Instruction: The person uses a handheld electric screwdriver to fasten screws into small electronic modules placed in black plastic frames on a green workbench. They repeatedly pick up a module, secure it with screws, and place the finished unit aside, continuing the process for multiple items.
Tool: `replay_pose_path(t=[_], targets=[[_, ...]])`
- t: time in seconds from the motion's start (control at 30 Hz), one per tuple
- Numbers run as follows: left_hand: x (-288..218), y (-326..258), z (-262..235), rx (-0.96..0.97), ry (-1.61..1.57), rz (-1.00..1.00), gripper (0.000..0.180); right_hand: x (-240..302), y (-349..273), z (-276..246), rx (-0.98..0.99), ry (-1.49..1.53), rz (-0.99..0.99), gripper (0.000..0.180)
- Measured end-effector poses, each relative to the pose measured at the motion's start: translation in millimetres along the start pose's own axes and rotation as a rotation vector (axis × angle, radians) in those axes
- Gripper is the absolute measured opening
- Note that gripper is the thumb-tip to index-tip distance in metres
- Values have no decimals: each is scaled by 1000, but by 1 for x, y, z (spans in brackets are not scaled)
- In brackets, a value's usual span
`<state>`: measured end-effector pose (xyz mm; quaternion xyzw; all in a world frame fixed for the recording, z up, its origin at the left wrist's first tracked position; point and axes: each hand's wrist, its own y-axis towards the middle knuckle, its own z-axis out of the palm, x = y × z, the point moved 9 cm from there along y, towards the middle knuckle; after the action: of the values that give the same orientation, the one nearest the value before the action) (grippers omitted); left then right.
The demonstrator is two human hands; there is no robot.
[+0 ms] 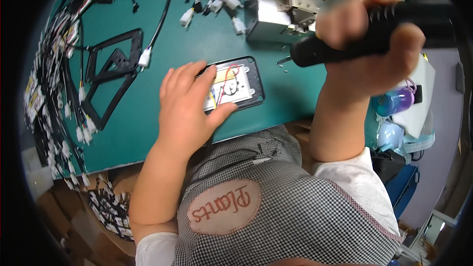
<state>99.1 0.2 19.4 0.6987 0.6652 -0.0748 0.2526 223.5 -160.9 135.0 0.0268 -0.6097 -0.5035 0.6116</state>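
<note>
A black rectangular housing (257,81) lies on the green mat (276,101) in front of me. Inside it sits a white panel (241,91) with red, black, yellow and blue wires. My left hand (182,101) grips the housing's left end, thumb along the near edge and fingers at the far edge. Raised high at the right, my right hand (367,44) is wrapped round a thick black electric screwdriver (310,53). Its tip points left, above the mat and apart from the housing. The hand is slightly blurred.
A screw feeder (278,7) in white and metal stands at the back. Small screws (285,48) lie before it. Two black frames (113,71) rest at left, beside bundled cables (54,74) with white connectors. A blue-purple bottle (396,99) is at right.
</note>
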Motion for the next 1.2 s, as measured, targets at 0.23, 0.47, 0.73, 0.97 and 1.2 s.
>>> replay_pose_path(t=[0.23,0.47,0.73,0.97,1.2], targets=[[29,-18,-36,41,-152,-3,60,-16,-12,56,160,138,-15,70],[49,-33,-26,16,-173,-44,59,-55,-19,104,110,171,-20,72],[49,-33,-30,-88,-173,-25,56,-87,-26,115,0,113,59,61],[52,-34,-30,-105,-185,-35,53,-100,-27,125,-144,180,125,60],[52,-34,-30,-78,-178,-52,54,-94,-22,150,285,-158,63,61]])
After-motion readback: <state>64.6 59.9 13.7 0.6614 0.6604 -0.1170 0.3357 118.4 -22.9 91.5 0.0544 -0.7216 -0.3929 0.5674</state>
